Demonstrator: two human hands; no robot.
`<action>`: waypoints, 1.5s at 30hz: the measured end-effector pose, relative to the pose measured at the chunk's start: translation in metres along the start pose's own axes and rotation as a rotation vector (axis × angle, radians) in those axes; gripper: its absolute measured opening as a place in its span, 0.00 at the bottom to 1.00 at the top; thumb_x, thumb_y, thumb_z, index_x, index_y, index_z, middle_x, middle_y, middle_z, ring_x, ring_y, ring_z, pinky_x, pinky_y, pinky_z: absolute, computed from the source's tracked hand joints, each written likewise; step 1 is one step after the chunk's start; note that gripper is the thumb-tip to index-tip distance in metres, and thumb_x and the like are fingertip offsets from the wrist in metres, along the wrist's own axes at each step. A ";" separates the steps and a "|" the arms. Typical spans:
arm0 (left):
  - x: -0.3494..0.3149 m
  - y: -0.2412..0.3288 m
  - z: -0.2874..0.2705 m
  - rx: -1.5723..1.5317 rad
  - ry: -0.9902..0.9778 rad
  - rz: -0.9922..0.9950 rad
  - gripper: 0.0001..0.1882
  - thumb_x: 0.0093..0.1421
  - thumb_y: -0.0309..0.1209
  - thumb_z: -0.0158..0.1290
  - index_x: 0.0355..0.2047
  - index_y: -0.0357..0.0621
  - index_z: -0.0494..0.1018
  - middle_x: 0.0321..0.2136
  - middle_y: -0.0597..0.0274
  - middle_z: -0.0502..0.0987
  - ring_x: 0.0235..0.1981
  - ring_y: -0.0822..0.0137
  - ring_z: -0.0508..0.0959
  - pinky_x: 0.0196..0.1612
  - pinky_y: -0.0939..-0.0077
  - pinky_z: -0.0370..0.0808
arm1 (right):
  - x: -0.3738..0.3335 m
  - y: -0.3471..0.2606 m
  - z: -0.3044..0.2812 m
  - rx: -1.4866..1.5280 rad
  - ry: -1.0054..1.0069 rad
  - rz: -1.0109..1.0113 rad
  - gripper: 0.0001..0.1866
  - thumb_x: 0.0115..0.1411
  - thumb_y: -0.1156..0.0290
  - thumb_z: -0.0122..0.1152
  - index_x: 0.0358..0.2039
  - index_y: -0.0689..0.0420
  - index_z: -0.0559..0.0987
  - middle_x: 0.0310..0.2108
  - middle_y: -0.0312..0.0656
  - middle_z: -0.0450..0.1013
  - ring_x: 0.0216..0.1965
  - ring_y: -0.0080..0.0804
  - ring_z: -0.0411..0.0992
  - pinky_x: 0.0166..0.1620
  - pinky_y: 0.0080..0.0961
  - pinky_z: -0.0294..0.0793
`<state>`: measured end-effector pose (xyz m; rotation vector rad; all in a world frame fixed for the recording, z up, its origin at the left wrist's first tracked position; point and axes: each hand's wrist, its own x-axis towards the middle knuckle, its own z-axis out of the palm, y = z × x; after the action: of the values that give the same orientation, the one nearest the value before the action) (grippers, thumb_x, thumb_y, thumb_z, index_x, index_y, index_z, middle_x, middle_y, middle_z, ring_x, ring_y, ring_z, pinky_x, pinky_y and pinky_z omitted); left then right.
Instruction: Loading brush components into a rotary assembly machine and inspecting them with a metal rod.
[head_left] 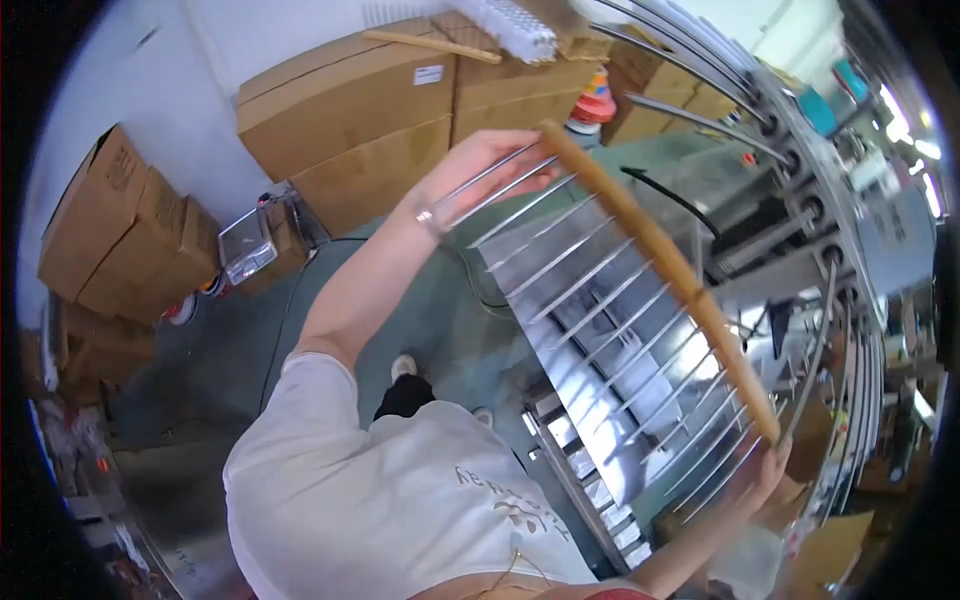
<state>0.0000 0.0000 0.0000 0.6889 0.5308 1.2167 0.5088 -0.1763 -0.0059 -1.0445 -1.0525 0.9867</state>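
A long wooden bar (690, 290) with several thin metal rods sticking out of one side is held up slantwise in front of me. My left hand (490, 170) is closed round its far end, fingers among the first rods. At the near right end my right hand (768, 482) grips the bar, its fingers partly hidden and blurred. Beneath the rods lies a shiny metal work surface (625, 465), seen through the gaps between them.
At the right stands a machine frame (815, 190) with long metal bars. Large cardboard boxes (345, 110) line the wall, with a wooden stick (430, 45) on top. Coloured cones of thread (594, 103) are stacked beside them. More cartons (125, 225) stand at the left.
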 end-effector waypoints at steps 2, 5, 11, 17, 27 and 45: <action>-0.014 0.020 -0.070 -0.227 0.149 -0.170 0.14 0.61 0.29 0.46 0.45 0.32 0.67 0.42 0.49 0.74 0.41 0.57 0.76 0.45 0.72 0.75 | -0.002 -0.004 0.050 -0.122 -0.144 0.013 0.13 0.55 0.72 0.58 0.40 0.60 0.69 0.31 0.40 0.70 0.25 0.23 0.68 0.26 0.18 0.67; -0.037 0.078 -0.171 -0.370 -0.057 -0.162 0.20 0.64 0.34 0.40 0.48 0.27 0.63 0.46 0.41 0.70 0.45 0.53 0.73 0.51 0.68 0.71 | 0.004 0.017 0.155 -0.372 -0.219 0.253 0.16 0.52 0.68 0.63 0.38 0.63 0.72 0.24 0.37 0.70 0.18 0.21 0.65 0.23 0.15 0.64; -0.080 0.181 -0.345 -0.616 0.333 0.547 0.26 0.64 0.45 0.41 0.46 0.28 0.64 0.50 0.38 0.66 0.55 0.46 0.64 0.59 0.52 0.62 | 0.071 0.099 0.405 -0.018 -0.352 0.599 0.19 0.57 0.63 0.57 0.41 0.67 0.72 0.26 0.42 0.70 0.16 0.19 0.59 0.19 0.16 0.56; -0.231 0.101 -0.470 -0.343 0.864 -0.134 0.10 0.56 0.38 0.52 0.28 0.44 0.72 0.25 0.60 0.75 0.29 0.62 0.76 0.34 0.63 0.74 | 0.164 0.227 0.619 0.276 -0.614 0.823 0.17 0.61 0.62 0.52 0.41 0.65 0.70 0.27 0.44 0.67 0.17 0.20 0.55 0.20 0.17 0.53; -0.292 0.000 -0.474 0.147 1.385 -0.530 0.09 0.54 0.30 0.48 0.29 0.35 0.72 0.21 0.56 0.74 0.19 0.66 0.74 0.18 0.73 0.70 | 0.320 0.439 0.822 0.485 -0.561 1.179 0.07 0.63 0.67 0.43 0.36 0.52 0.70 0.29 0.47 0.66 0.14 0.19 0.51 0.15 0.14 0.49; 0.491 0.289 -0.374 1.203 0.332 0.256 0.13 0.60 0.32 0.50 0.42 0.37 0.72 0.33 0.63 0.75 0.29 0.74 0.74 0.33 0.82 0.71 | 0.593 0.499 0.654 0.650 0.262 0.897 0.23 0.66 0.54 0.37 0.44 0.65 0.63 0.40 0.54 0.69 0.42 0.45 0.69 0.42 0.40 0.69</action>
<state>-0.3193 0.5999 -0.0506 1.6030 1.5348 1.1765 -0.0645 0.6162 -0.2741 -1.0417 0.0411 1.6963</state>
